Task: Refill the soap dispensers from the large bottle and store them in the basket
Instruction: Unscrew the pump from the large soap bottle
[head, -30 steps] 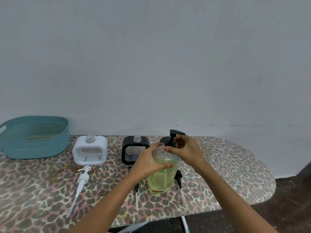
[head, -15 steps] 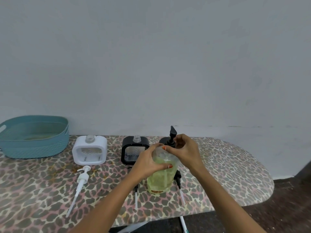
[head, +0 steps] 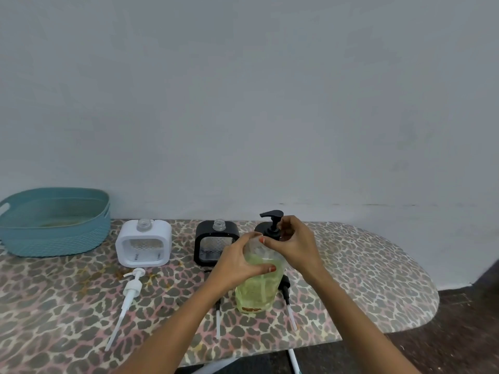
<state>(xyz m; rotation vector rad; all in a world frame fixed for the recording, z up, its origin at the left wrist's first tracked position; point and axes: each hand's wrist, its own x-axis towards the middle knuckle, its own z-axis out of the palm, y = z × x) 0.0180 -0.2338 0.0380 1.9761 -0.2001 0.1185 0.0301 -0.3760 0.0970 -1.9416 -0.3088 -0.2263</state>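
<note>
The fingers of the right hand (head: 295, 245) curl round the stem of the black pump (head: 272, 218) on top of the large bottle (head: 255, 290). The left hand (head: 237, 261) grips the bottle's shoulder. The bottle stands upright on the leopard-print board (head: 378, 279). Behind it stand a white dispenser (head: 143, 245) and a black dispenser (head: 217, 242), both uncapped. The teal basket (head: 54, 238) sits far left, near the pale wall (head: 243, 103). A white pump (head: 131, 288) lies flat. A dark shape (head: 259, 228) behind the bottle is mostly hidden.
</note>
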